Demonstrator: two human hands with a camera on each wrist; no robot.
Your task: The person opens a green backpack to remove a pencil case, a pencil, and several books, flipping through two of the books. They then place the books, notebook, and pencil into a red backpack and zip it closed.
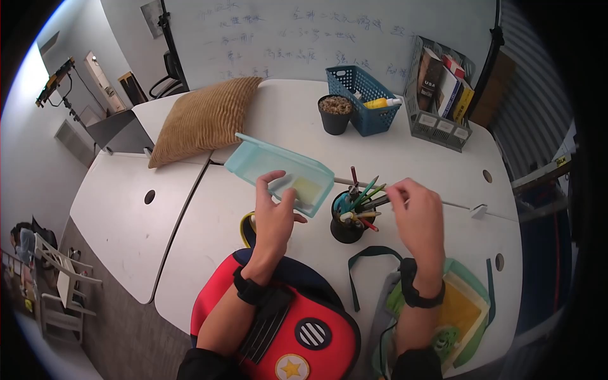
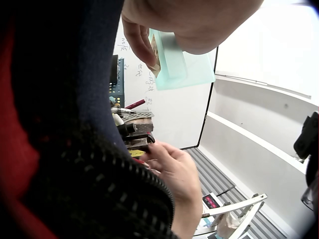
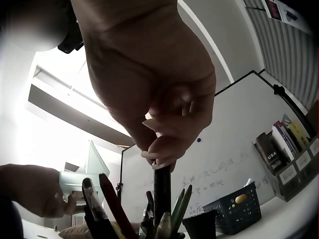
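Note:
My left hand (image 1: 273, 218) grips a translucent teal plastic box (image 1: 253, 158) by its near side, holding it tilted above the table; a pale yellow patch shows in it. With thumb and fingertips, my right hand (image 1: 419, 212) pinches the upper end of a black pen (image 3: 162, 191). The pen's lower part is hidden among pencils and pens in a black pen cup (image 1: 347, 232). Green pencils (image 3: 182, 211) and a dark red one (image 3: 115, 206) stand close around it. The cup stands on the table, to the right of the box.
A red backpack (image 1: 253, 316) lies at the near edge, with a green-and-yellow bag (image 1: 465, 304) to its right. Farther back are a brown cushion (image 1: 206, 120), a potted plant (image 1: 334, 120), a blue basket (image 1: 373, 120) and a grey file holder (image 1: 437, 130) of books.

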